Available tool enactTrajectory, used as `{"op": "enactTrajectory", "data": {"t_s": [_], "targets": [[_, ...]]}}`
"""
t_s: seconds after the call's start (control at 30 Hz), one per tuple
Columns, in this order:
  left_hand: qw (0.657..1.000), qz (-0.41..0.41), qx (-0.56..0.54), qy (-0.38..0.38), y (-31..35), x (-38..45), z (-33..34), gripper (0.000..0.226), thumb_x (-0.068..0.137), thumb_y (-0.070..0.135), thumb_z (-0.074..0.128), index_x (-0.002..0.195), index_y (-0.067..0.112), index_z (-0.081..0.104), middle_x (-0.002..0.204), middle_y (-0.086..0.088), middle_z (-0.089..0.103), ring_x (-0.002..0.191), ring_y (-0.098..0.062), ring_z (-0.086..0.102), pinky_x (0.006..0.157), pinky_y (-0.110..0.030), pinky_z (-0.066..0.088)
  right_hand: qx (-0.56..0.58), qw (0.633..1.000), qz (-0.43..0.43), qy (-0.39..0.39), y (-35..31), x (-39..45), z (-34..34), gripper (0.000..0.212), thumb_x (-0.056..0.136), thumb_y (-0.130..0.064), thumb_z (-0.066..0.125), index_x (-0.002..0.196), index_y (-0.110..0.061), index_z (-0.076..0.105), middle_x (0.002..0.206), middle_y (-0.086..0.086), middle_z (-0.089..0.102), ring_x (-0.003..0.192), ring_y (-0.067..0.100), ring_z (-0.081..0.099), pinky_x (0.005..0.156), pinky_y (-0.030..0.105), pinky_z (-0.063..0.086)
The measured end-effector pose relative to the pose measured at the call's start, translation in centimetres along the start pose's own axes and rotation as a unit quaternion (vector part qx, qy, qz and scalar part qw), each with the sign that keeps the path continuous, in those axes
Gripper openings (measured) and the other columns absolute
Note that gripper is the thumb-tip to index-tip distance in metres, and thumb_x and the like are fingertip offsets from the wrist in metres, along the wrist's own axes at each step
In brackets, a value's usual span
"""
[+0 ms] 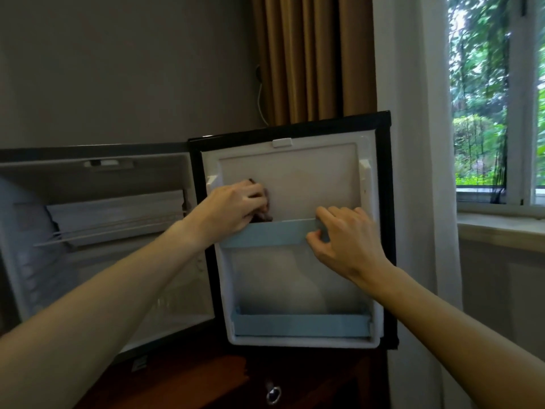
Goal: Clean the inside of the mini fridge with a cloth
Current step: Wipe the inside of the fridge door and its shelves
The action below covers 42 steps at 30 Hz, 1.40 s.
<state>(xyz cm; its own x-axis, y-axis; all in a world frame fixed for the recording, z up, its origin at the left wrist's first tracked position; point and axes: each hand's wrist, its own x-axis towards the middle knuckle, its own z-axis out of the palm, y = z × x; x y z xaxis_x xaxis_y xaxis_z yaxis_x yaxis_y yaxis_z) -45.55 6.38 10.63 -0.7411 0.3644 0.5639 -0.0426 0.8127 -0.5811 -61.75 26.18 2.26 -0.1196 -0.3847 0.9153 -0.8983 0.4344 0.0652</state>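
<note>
Mini fridge (97,231) stands open on a dark wooden surface (188,385); cavity lies left of both hands, with a wire shelf (118,228) inside. Fridge door (295,172) swung fully open to the right, white inner liner facing the camera. Lower door rack (300,324), pale blue, sits well below both hands. Upper door rack (265,233), pale blue, runs between the two hands.

Left hand (236,206): fingers curled around a dark cloth (265,212), pressing it against the door liner just above the upper rack's left end. Only small dark edges of the cloth show past the fingers.

Right hand (345,234): fingers hooked over the rack's top edge, thumb under its front face, pinching the right end.

Brown curtain (312,54) and window (495,98) above and right of the hands.
</note>
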Motion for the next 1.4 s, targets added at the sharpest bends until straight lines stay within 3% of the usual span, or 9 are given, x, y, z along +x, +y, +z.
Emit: {"op": "enactTrajectory", "data": {"t_s": [0.07,0.13,0.27,0.37,0.73,0.9,1.03,1.23,1.4], "targets": [[0.999,0.030,0.006,-0.041,-1.3,-0.5,-0.7,0.021,0.084,0.011,0.068,0.104,0.016,0.071,0.112,-0.001,0.064,0.103,-0.020,0.062,0.073,-0.035,0.057,0.000,1.000,-0.002,0.004,-0.2,-0.1,-0.2,0.019,0.081,-0.036,0.050,0.072,-0.023,0.040,0.063,-0.006,0.047,0.055,0.015,0.033,0.061,0.030,0.022],[0.998,0.025,0.026,-0.047,-2.7,0.0,-1.9,0.023,0.084,0.014,0.068,0.107,0.018,0.070,0.114,0.000,0.063,0.103,-0.019,0.062,0.070,-0.032,0.057,-0.006,1.000,-0.004,0.007,-0.3,0.0,-0.2,0.018,0.080,-0.037,0.051,0.072,-0.023,0.042,0.063,-0.006,0.047,0.055,0.015,0.032,0.060,0.030,0.022],[0.992,-0.106,-0.010,0.066,-4.4,1.3,-3.2,0.019,0.083,0.011,0.065,0.101,0.016,0.068,0.105,0.001,0.061,0.090,-0.020,0.061,0.072,-0.044,0.056,-0.012,1.000,0.000,0.005,-0.2,0.1,0.0,0.017,0.080,-0.036,0.051,0.073,-0.021,0.046,0.064,-0.003,0.051,0.056,0.015,0.031,0.061,0.030,0.021],[0.985,-0.136,0.002,0.107,-3.6,1.2,-2.1,0.017,0.083,0.008,0.067,0.100,0.012,0.068,0.106,-0.003,0.062,0.090,-0.021,0.059,0.074,-0.042,0.055,-0.007,1.000,0.001,0.011,-0.1,0.1,0.1,0.017,0.079,-0.035,0.050,0.072,-0.020,0.046,0.063,-0.003,0.050,0.056,0.016,0.031,0.061,0.031,0.021],[0.999,-0.035,-0.014,-0.005,-1.9,-0.8,-0.5,0.019,0.083,0.010,0.069,0.102,0.014,0.070,0.108,-0.002,0.061,0.094,-0.021,0.062,0.074,-0.040,0.057,-0.013,1.000,0.002,0.007,-0.3,0.0,0.0,0.018,0.078,-0.034,0.053,0.071,-0.019,0.046,0.063,-0.002,0.051,0.055,0.019,0.039,0.061,0.032,0.021],[0.994,-0.088,0.005,0.069,-4.2,3.0,-3.2,0.019,0.082,0.009,0.070,0.101,0.012,0.070,0.104,-0.004,0.061,0.089,-0.025,0.059,0.072,-0.048,0.055,-0.018,1.000,0.006,-0.001,-0.2,0.1,0.0,0.018,0.080,-0.037,0.051,0.073,-0.021,0.047,0.064,-0.003,0.049,0.056,0.016,0.032,0.061,0.031,0.020],[0.993,-0.076,0.000,0.090,-3.1,2.6,-2.3,0.020,0.082,0.008,0.070,0.102,0.010,0.071,0.108,-0.005,0.064,0.091,-0.023,0.060,0.075,-0.041,0.055,-0.017,1.000,0.013,0.005,-0.4,0.2,0.1,0.018,0.079,-0.035,0.051,0.071,-0.019,0.048,0.063,-0.002,0.050,0.055,0.020,0.041,0.061,0.032,0.021],[0.998,-0.012,-0.050,0.032,1.6,2.6,1.3,0.018,0.078,0.007,0.072,0.095,0.011,0.071,0.104,-0.006,0.065,0.090,-0.025,0.062,0.070,-0.037,0.053,-0.016,1.000,0.005,0.007,-0.3,0.1,0.2,0.021,0.081,-0.037,0.049,0.073,-0.018,0.051,0.065,-0.001,0.053,0.057,0.021,0.045,0.061,0.032,0.024],[0.999,0.018,-0.030,-0.001,0.3,4.0,-0.3,0.019,0.082,0.013,0.068,0.101,0.014,0.070,0.107,-0.003,0.063,0.094,-0.024,0.062,0.065,-0.040,0.055,-0.011,1.000,0.004,0.003,-0.4,0.2,-0.2,0.021,0.082,-0.039,0.050,0.075,-0.018,0.051,0.066,-0.002,0.053,0.057,0.020,0.043,0.061,0.031,0.023]]}}
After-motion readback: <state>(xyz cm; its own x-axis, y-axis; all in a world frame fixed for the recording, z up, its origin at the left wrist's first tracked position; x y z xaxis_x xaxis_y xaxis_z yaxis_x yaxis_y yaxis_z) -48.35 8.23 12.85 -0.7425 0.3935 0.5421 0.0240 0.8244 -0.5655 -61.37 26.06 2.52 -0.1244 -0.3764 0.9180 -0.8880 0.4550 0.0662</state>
